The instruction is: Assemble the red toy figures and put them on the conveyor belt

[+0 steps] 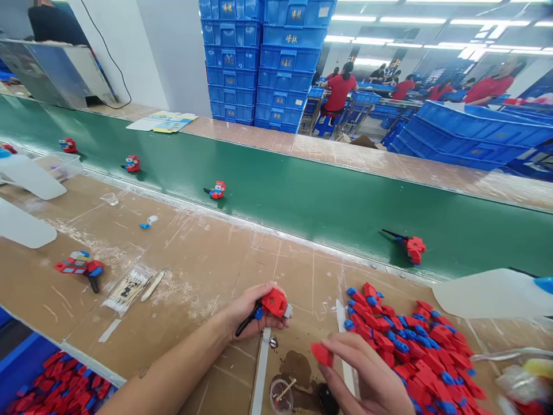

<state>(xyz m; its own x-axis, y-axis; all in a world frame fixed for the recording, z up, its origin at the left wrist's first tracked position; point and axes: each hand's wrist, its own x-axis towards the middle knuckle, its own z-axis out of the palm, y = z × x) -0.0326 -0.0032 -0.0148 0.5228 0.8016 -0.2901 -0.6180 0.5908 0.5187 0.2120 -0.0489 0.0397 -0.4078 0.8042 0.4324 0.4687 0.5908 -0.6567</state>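
In the head view my left hand [248, 314] is closed around a toy robot body [273, 302], red with a grey block, a bit of blue and a black rod. To its right, my right hand [367, 374] pinches a small red plastic piece [322, 354] between thumb and fingers. The two parts are apart. Below, a small clear cup [280, 396] with a wooden stick stands by a brown stain on the bench. Beside my right hand lies a heap of red and blue toy pieces [415, 346].
A green conveyor belt [302, 190] crosses ahead, carrying several toy robot parts. On the bench [207, 253] at left lie a toy assembly [80, 266] and a bag of cotton swabs [128, 291]. A blue bin [26, 357] sits lower left. Blue crates [233, 63] and people stand beyond.
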